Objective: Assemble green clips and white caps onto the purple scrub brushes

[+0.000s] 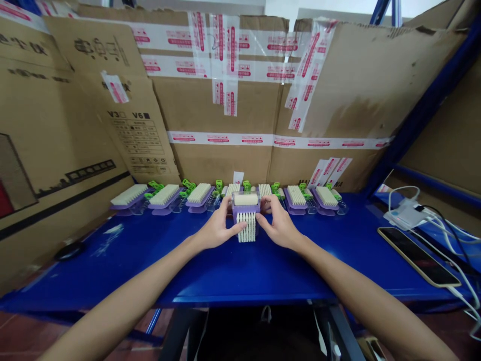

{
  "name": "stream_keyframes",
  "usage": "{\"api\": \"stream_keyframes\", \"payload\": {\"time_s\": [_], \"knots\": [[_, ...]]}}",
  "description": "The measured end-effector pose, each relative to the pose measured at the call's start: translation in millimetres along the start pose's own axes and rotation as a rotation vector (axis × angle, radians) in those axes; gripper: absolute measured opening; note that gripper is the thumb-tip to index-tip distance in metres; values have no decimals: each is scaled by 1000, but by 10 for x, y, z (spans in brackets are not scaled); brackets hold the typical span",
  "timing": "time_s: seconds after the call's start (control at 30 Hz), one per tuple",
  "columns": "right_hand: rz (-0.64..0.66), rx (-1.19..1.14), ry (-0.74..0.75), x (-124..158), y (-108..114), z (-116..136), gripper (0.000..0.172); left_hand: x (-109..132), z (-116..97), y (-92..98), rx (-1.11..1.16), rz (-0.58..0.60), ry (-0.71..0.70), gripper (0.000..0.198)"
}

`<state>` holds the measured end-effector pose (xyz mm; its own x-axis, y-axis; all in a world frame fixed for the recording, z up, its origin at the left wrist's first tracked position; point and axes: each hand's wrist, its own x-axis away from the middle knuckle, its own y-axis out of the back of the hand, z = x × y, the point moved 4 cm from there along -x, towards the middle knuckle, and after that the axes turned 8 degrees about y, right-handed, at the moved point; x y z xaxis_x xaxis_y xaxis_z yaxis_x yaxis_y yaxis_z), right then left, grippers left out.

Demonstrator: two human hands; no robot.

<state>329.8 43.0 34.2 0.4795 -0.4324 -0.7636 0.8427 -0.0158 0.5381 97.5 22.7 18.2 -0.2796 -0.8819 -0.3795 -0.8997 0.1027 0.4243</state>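
Note:
My left hand [221, 222] and my right hand [278, 220] grip a small sponge mop head [246, 209] from both sides above the middle of the blue table [210, 276]. Its body is purple plastic, with a smooth cream block on top and a ridged cream sponge facing me. Both thumbs rest near the ridged sponge, and the other fingers wrap the sides. Behind it stands a row of similar purple mop heads, among them one at the left [164, 195] and one at the right [326, 197]. Green tags and clear plastic parts lie between them.
Taped cardboard [221, 110] walls the back of the table. At the right lie a phone [417, 255], white cables and a white adapter [406, 213]. A round black object [70, 250] is at the left edge. Blue metal posts [424, 110] frame the right side.

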Motion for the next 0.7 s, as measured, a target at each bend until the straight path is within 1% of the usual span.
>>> {"api": "stream_keyframes", "payload": {"time_s": [0.17,0.27,0.33,0.47,0.53,0.6,0.7], "knots": [[-10,-26,-4,1,4,-20,42,0,-8,-1,8,21,-30,72],[-13,-62,-16,5,-10,-19,52,0,-31,-1,0,21,-37,71],[-13,-65,-23,11,-21,-15,59,-1,-34,-5,-24,20,-24,76],[-18,-42,-12,23,-26,2,69,-8,13,-34,-91,40,19,100],[-18,-43,-5,28,-26,6,75,-12,40,-52,-106,63,35,107],[-13,-48,-8,33,-33,0,84,-13,51,-62,-119,74,45,108],[-9,-53,-18,36,-47,-9,96,-11,44,-57,-121,70,58,103]]}}
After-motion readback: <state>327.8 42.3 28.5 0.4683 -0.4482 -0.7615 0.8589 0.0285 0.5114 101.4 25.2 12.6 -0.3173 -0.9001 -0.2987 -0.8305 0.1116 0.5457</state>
